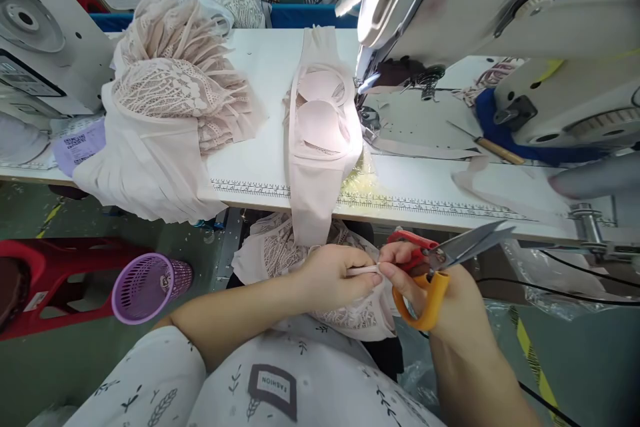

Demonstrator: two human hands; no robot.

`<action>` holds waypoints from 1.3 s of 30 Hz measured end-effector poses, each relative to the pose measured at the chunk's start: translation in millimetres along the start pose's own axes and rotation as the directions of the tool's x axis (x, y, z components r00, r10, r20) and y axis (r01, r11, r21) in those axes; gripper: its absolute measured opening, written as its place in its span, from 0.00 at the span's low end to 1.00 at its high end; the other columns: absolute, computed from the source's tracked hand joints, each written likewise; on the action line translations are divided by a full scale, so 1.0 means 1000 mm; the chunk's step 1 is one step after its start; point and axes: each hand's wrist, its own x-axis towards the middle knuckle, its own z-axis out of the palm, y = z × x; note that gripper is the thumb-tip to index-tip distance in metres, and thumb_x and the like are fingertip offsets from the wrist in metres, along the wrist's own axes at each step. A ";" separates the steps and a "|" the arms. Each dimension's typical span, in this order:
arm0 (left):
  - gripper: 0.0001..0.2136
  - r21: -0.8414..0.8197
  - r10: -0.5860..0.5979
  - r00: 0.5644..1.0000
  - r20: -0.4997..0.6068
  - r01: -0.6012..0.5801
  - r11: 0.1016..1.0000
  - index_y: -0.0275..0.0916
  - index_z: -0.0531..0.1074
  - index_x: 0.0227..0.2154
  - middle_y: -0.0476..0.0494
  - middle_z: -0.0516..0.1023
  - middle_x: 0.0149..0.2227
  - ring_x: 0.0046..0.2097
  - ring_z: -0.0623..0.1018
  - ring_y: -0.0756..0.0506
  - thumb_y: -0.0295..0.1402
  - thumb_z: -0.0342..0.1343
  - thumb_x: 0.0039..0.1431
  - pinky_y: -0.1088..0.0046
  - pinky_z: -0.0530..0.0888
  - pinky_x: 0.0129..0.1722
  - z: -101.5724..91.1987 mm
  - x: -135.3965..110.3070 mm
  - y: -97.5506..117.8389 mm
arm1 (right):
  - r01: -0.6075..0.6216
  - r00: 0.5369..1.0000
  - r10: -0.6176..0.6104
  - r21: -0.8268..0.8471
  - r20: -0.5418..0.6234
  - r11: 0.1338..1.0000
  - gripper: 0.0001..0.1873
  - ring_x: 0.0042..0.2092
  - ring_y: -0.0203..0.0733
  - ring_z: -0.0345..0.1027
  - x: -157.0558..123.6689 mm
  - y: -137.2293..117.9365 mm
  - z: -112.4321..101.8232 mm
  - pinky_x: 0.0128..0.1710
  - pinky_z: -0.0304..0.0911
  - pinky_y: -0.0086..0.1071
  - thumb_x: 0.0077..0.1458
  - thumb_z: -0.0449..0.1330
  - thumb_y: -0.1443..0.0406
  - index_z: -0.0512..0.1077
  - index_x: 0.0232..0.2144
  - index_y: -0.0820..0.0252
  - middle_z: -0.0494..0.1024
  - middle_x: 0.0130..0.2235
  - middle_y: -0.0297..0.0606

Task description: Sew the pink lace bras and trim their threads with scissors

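Note:
My left hand [333, 278] is closed, pinching a thin pale strap [364, 271] of a lace garment [280, 250] that lies in my lap. My right hand [440, 293] grips scissors [453, 255] with red and orange handles, blades pointing right and slightly apart, while its fingertips also pinch the strap's end. A pale pink bra [320, 127] lies on the white table [265, 73] just above my hands, its band hanging over the front edge.
A pile of lace bras [175, 90] sits on the table's left. A sewing machine [500, 7] fills the upper right, with a small tool [493, 147] under it. A purple basket [147, 287] and a red stool [55, 280] stand on the floor at left.

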 end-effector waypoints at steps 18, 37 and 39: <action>0.17 -0.131 -0.321 0.921 0.222 0.354 0.926 0.38 0.55 0.15 0.57 0.52 0.16 0.19 0.53 0.56 0.37 0.56 0.50 0.78 0.51 0.19 -0.016 0.020 0.004 | 0.040 0.797 0.301 -0.544 0.523 0.838 0.31 0.25 0.36 0.50 -0.038 0.023 -0.048 0.23 0.51 0.29 0.55 0.40 0.37 0.56 0.25 0.57 0.58 0.24 0.31; 0.17 -0.250 -0.342 0.885 0.317 0.426 0.870 0.37 0.60 0.14 0.58 0.53 0.15 0.19 0.53 0.57 0.39 0.63 0.42 0.76 0.50 0.20 -0.021 0.024 0.003 | -0.141 0.816 0.374 -0.474 0.442 0.869 0.29 0.23 0.33 0.47 -0.045 0.031 -0.038 0.22 0.48 0.28 0.56 0.41 0.40 0.52 0.22 0.56 0.54 0.21 0.28; 0.18 -0.263 -0.338 0.888 0.313 0.422 0.867 0.36 0.60 0.13 0.58 0.53 0.15 0.20 0.53 0.57 0.40 0.64 0.41 0.76 0.50 0.20 -0.021 0.025 0.002 | -0.164 0.827 0.371 -0.449 0.423 0.878 0.28 0.24 0.34 0.47 -0.046 0.032 -0.036 0.22 0.48 0.29 0.58 0.42 0.41 0.52 0.21 0.56 0.54 0.22 0.29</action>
